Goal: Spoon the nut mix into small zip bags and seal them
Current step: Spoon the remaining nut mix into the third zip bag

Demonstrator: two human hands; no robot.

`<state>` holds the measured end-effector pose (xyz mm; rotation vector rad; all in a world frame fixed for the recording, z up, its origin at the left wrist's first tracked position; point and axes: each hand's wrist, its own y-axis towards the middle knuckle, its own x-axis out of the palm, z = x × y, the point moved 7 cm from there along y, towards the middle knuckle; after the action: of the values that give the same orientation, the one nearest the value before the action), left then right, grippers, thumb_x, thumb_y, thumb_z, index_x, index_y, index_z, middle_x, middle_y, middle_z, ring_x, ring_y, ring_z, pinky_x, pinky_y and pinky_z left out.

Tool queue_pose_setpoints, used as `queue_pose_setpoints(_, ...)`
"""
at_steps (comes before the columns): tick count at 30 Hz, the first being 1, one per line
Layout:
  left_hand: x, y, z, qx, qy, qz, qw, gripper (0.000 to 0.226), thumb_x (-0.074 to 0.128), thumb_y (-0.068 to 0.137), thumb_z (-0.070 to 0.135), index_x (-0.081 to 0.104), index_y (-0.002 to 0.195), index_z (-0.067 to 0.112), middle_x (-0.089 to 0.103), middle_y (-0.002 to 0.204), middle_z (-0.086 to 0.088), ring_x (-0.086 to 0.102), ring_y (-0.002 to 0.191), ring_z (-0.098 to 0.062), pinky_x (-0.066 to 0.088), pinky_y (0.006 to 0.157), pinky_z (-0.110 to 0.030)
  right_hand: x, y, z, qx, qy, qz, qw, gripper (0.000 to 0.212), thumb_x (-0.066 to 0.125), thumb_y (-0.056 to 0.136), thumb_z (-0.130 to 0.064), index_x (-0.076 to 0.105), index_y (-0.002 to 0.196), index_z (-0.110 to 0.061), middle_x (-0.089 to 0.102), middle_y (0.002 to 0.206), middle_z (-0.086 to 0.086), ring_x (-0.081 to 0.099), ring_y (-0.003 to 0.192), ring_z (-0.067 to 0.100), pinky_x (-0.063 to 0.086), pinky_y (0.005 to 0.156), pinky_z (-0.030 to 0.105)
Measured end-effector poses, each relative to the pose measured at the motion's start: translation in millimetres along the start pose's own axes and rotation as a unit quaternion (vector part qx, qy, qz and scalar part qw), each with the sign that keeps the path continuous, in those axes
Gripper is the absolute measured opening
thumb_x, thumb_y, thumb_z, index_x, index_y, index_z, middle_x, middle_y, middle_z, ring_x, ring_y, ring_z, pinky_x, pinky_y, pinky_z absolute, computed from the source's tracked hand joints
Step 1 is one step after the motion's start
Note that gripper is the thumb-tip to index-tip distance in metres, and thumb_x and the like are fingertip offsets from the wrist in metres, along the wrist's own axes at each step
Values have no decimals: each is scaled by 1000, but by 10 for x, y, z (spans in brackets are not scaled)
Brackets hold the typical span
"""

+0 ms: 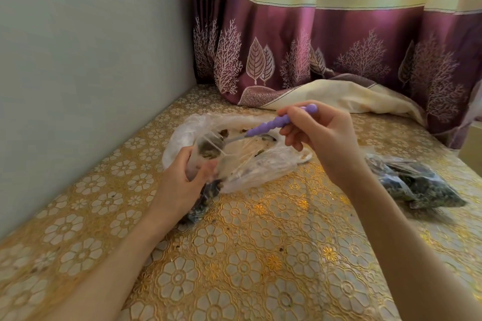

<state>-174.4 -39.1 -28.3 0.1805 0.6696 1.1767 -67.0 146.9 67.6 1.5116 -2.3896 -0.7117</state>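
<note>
On the left, our left hand (182,180) is curled around a small zip bag (206,150). We hold the bag up off the surface (260,255) with its mouth open and turned toward the spoon, so the nuts can drop in and not spill. We can see some dark nut mix already sitting inside the bag, so we think it is part way full. Under this hand there is another dark little bag (206,200), mostly hidden by our wrist; we cannot tell if it is sealed. Just behind the small bag lies the big bag (247,161), clear and crumpled, lying open on the surface. It is close by, so we think the spoon only has a short trip from one bag to the other. Only a few bits of mix show inside it. The spoon (263,128) has a bumpy purple handle and a metal bowl, and the bowl is right at the mouth of the small bag. Our right hand (320,135) is closed on the far end of the handle with the fingertips, tilting the spoon down toward the bag so the mix can slide off. Far to the right, well apart from all this, a pile of filled bags (417,185) lies on the surface, out of the way of our arms.
</note>
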Motion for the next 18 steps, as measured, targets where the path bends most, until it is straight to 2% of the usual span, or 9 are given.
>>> queue_pose_setpoints(1,3,5,-1,-3,-8,0,1000,15,52,81,50,48,92,41,64,73,30,58,60,7,39,51,-4,30,-8,-31,-13,-12,-20,1000,19,53,91,1,69,84,-7,64,64,6,57,53,12,44,48,20)
queue_pose_setpoints(3,-2,12,-24,-13,-18,4,1000,15,53,81,48,49,92,38,65,75,23,57,67,13,39,56,-1,73,-19,-67,-26,-34,-54,998,20,53,90,4,69,86,-9,65,66,4,58,56,10,46,51,20)
queue_pose_setpoints(8,-22,9,-35,-6,-6,13,1000,19,52,81,51,50,90,34,60,68,11,52,55,2,40,49,-10,54,-2,-36,-26,-39,-57,997,26,52,89,6,69,85,-13,63,66,2,54,57,9,45,54,20)
queue_pose_setpoints(9,-24,8,-50,-10,1,11,1000,24,51,81,54,50,92,33,61,68,2,51,54,-3,42,49,-16,18,9,-10,-20,-21,-40,999,26,51,89,6,69,84,-12,62,65,1,53,57,9,44,53,20)
queue_pose_setpoints(11,-20,15,-83,-20,27,-2,999,35,47,81,60,50,102,32,63,73,-20,55,57,-25,48,58,-36,-97,44,80,4,38,13,999,24,50,89,6,68,83,-8,61,65,3,51,57,10,42,53,19)
queue_pose_setpoints(13,-17,12,-104,-25,38,-12,999,45,44,79,64,49,109,32,61,72,-28,49,51,-30,42,52,-37,-260,69,223,39,102,92,990,21,49,88,4,67,84,-5,60,67,5,50,58,10,39,53,20)
queue_pose_setpoints(16,-20,3,-57,-18,45,-9,999,46,43,79,65,50,108,30,57,62,-25,38,41,-17,32,42,-27,-415,61,483,95,183,173,963,16,49,90,0,65,86,0,58,67,5,49,58,9,37,55,19)
queue_pose_setpoints(17,-17,3,-54,-20,43,-13,999,46,43,79,65,50,109,30,58,64,-26,42,42,-21,37,43,-29,-437,52,553,110,193,185,957,16,49,92,-2,64,86,0,57,66,4,48,58,9,37,55,18)
queue_pose_setpoints(18,-12,6,-51,-26,39,-18,999,47,43,79,65,50,110,30,60,69,-28,51,49,-31,44,50,-38,-460,45,609,121,193,198,953,17,50,94,-7,63,83,-2,56,65,3,47,58,9,38,54,18)
